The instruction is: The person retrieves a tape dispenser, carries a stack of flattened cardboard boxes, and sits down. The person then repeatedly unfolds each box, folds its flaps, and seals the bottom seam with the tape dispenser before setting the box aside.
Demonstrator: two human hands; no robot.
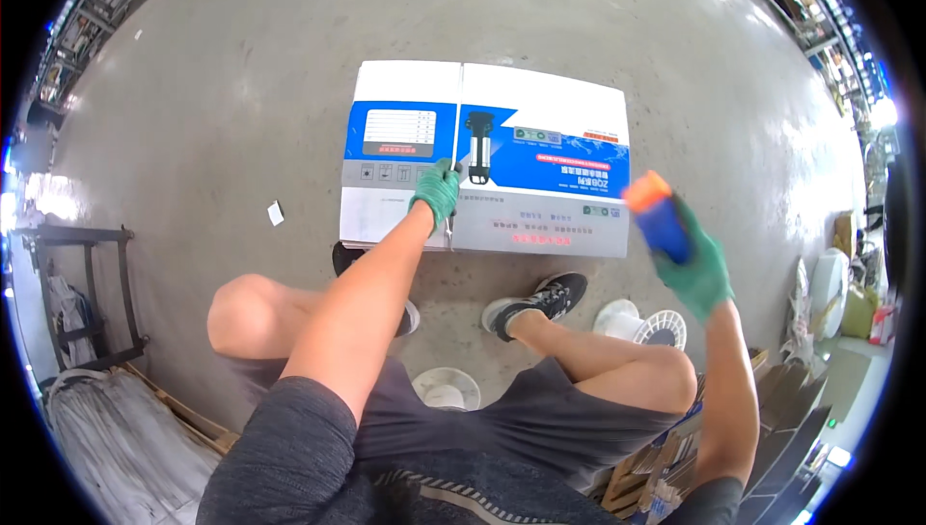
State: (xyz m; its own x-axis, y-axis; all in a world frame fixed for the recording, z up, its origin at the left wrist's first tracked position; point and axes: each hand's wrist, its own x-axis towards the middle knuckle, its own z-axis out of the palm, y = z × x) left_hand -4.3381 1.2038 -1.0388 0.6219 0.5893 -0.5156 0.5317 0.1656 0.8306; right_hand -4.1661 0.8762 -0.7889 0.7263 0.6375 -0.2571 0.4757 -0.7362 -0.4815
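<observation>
A large printed carton (540,120) in white, blue and grey lies on the floor in front of my feet. A thin pale strap (460,91) runs across its top from the far edge to the near edge. My left hand (439,189), in a green glove, is closed around the strap near the front of the carton. Off the carton's right side, my right hand (699,269), also gloved in green, grips a blue handheld tool with an orange end (663,221). Motion blurs that tool, and its exact kind cannot be made out.
White round spools (666,329) stand by my right foot; another white round piece (449,388) is between my legs. A dark metal cart frame (87,284) stands at left, near a wrapped pile (125,443). A paper scrap (276,213) lies on the floor. Shelving (820,19) lines the far right.
</observation>
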